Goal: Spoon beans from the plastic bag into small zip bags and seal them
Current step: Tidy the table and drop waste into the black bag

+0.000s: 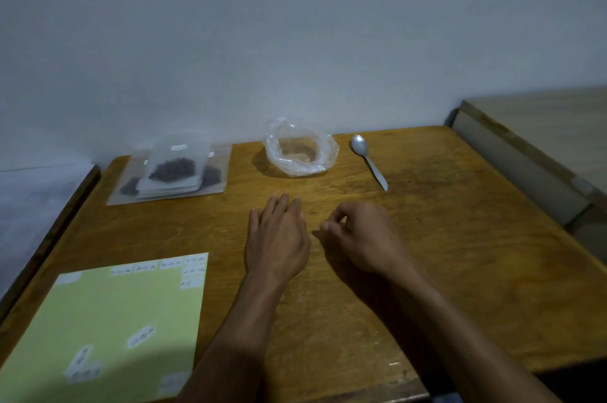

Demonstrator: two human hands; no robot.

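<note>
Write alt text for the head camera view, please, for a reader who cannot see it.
Two bare hands, left hand flat and right hand loosely curled, rest on a wooden table. Behind them lie stacked zip bags of dark beans, a nearly empty clear plastic bag and a metal spoon; a green label sheet lies front left.

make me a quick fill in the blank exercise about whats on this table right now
1. The spoon lies on the table to the ____ of the plastic bag.
2. The filled zip bags lie in a ____ near the wall.
3. The left hand rests ____ on the table.
4. The sheet of labels is ____ in colour.

Missing words: right; stack; flat; green
</note>
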